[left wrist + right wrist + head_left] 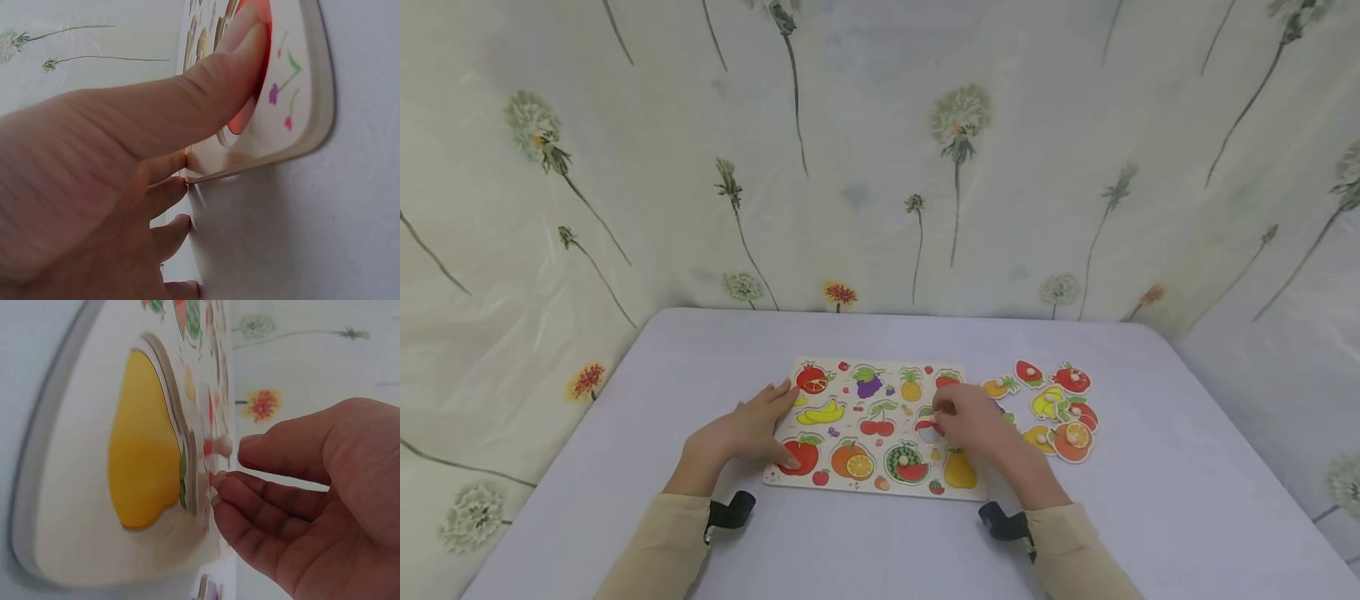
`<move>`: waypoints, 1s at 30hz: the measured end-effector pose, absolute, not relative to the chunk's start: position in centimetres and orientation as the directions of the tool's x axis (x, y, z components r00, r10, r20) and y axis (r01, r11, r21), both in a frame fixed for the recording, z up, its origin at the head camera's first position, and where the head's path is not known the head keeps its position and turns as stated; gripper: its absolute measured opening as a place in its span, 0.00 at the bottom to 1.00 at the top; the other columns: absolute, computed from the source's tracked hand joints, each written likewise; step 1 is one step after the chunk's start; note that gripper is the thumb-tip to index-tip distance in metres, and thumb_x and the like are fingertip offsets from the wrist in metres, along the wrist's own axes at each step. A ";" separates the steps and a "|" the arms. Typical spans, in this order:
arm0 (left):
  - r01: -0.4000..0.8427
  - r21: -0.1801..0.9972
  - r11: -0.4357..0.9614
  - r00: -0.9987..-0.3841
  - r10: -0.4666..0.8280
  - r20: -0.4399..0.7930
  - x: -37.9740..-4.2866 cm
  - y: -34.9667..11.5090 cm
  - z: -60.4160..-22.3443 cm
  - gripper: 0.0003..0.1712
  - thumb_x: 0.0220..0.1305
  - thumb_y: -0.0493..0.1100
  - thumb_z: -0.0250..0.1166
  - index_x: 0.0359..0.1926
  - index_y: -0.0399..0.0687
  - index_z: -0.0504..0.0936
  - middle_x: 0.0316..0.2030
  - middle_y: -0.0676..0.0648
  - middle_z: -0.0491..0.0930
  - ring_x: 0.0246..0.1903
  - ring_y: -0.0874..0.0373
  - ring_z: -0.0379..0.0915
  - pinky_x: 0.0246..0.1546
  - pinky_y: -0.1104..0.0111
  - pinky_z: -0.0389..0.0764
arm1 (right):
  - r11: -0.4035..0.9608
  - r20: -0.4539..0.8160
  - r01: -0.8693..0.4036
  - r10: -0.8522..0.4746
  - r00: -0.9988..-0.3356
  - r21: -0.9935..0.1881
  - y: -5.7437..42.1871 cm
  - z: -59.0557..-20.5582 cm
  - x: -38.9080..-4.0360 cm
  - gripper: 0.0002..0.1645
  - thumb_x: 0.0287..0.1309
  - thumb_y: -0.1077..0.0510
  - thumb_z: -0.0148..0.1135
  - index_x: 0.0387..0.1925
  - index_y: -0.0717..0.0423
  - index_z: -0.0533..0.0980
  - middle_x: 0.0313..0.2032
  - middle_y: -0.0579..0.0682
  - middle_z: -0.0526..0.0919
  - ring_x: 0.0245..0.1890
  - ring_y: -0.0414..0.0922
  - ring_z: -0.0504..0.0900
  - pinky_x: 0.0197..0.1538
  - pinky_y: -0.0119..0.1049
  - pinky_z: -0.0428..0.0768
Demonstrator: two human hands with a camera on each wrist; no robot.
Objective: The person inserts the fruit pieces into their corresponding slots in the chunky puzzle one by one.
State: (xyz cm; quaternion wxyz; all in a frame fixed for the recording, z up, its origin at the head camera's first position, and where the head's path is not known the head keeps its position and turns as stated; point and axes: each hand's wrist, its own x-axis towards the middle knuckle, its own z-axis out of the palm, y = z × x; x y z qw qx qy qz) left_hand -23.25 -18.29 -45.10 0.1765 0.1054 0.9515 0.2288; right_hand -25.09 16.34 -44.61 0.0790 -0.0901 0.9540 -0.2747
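A wooden fruit puzzle board (842,483) lies flat on the table. My left hand (756,425) spreads over its left edge; the thumb presses the printed red apple (800,456) at the near corner, and the other fingers lie along the edge. Over the board's right side is my right hand (973,417), fingers bent. In the right wrist view a wooden knob (220,447) stands up from a reddish puzzle piece, just ahead of the thumb tip, with a gap between them. Fingertips (220,481) lie close below that knob. The hand partly covers the piece.
Several loose fruit pieces lie right of the board, among them an orange (1072,442), bananas (1047,403) and a strawberry (1029,373). A knobbed watermelon piece (907,463) sits on the board. Behind the white table (865,550) hangs a dandelion-patterned cloth (850,233).
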 end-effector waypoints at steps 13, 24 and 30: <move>0.121 0.482 0.868 -0.915 0.286 -0.285 -23.3 -18.3 -45.0 0.63 0.45 0.55 0.79 0.78 0.49 0.53 0.80 0.45 0.47 0.79 0.41 0.36 0.74 0.34 0.44 | 0.888 -0.084 -0.058 -0.108 -0.991 -0.457 20.5 -44.1 -26.9 0.15 0.62 0.55 0.64 0.49 0.54 0.79 0.40 0.52 0.82 0.38 0.47 0.77 0.38 0.36 0.80; 0.126 0.479 0.869 -0.915 0.289 -0.283 -23.5 -18.5 -45.4 0.64 0.44 0.56 0.79 0.78 0.50 0.53 0.80 0.45 0.47 0.79 0.41 0.37 0.73 0.33 0.45 | 0.894 -0.080 0.027 -0.010 -0.997 -0.447 22.7 -43.1 -26.8 0.16 0.64 0.53 0.62 0.49 0.59 0.78 0.43 0.57 0.83 0.38 0.50 0.77 0.37 0.37 0.82; 0.131 0.472 0.872 -0.909 0.296 -0.294 -23.5 -18.5 -45.3 0.64 0.45 0.57 0.78 0.78 0.50 0.52 0.80 0.46 0.46 0.79 0.42 0.35 0.74 0.34 0.44 | 0.908 -0.103 0.038 -0.006 -0.995 -0.417 23.4 -43.5 -26.6 0.14 0.61 0.53 0.64 0.43 0.59 0.79 0.43 0.58 0.82 0.38 0.50 0.76 0.32 0.33 0.78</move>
